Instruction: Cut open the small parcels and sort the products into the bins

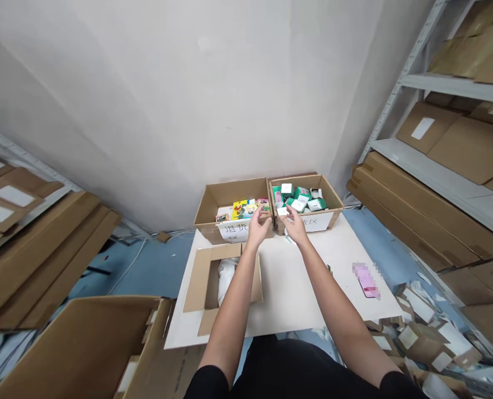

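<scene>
My left hand (259, 224) is over the front right corner of the left cardboard bin (202, 217), with fingers curved, thumb apart and nothing visible in its grip. Inside that bin lie colourful small packs, among them a yellow pack (238, 209). My right hand (295, 225) is at the front left corner of the right cardboard bin (333, 200), thumb and fingers apart. A small white box (282, 211) is right at its fingertips; whether they touch it I cannot tell. Several green-and-white boxes (316, 204) fill this bin. Both bins carry white handwritten labels on the front.
On the white table (288, 299) an open carton (198, 280) holds a white plastic bag (226, 277). A pink, partly blurred object (366, 281) lies at the right. A large carton (84, 343) stands at lower left. Loaded shelves (441, 144) flank the table; small cartons (425, 338) lie low at right.
</scene>
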Demonstrator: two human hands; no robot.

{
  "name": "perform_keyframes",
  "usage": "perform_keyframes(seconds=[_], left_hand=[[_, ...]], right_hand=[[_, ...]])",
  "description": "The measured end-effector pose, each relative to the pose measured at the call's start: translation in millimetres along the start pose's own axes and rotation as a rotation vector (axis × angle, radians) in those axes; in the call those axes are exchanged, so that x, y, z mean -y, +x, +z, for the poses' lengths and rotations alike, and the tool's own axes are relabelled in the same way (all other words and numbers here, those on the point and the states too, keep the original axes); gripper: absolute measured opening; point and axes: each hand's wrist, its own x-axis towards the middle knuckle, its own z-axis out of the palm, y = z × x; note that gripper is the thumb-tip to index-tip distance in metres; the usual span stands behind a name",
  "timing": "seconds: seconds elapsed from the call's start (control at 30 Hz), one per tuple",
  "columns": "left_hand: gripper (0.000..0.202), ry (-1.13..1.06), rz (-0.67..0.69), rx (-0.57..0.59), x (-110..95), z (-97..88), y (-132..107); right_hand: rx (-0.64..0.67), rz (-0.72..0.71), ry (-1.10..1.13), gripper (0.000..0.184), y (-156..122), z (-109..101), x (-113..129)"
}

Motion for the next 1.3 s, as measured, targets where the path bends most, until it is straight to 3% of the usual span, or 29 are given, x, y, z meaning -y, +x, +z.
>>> perform_keyframes(seconds=[0.13, 0.33, 0.47, 0.57, 0.7, 0.77, 0.93, 1.1, 1.2, 1.3], left_hand=[[0.06, 0.06, -0.068, -0.077, 14, -39.7, -41], [0.05, 0.162, -0.193, -0.221, 56, -125.5, -126], [0.046, 0.438, -0.257, -0.157, 84, -179.2, -180], [0.052, 0.765, -0.399, -0.016, 106, -203.7, -216], [0.053, 0.905, -0.576, 0.194, 138, -218.6, -261], [0.05, 0.871, -0.545, 0.259, 153, -224.9, -278], [0.061, 0.807, -0.376, 0.319, 172, -236.5, -298], [0.022, 0.898, -0.324, 0.243, 166, -229.1, -309], [0.015, 0.893, -0.302, 0.22, 150, -220.2, -313], [0.017, 0.873, -0.202, 0.226, 126, -205.5, -310]], right_hand=[[0.114, -0.01, 0.046, 0.065, -27, 39, -12], [0.398, 0.006, -0.012, 0.052, -94, 112, -32], [0.536, -0.043, -0.157, 0.048, -150, 154, -51], [0.652, -0.034, -0.399, 0.049, -196, 175, -69], [0.793, 0.105, -0.728, 0.065, -253, 185, -94], [0.792, 0.129, -0.808, 0.056, -273, 185, -105], [0.62, 0.042, -0.843, 0.02, -296, 187, -120], [0.49, 0.019, -0.823, 0.014, -303, 186, -114], [0.381, -0.01, -0.794, 0.012, -310, 172, -102], [0.271, -0.016, -0.742, 0.013, -316, 144, -84]])
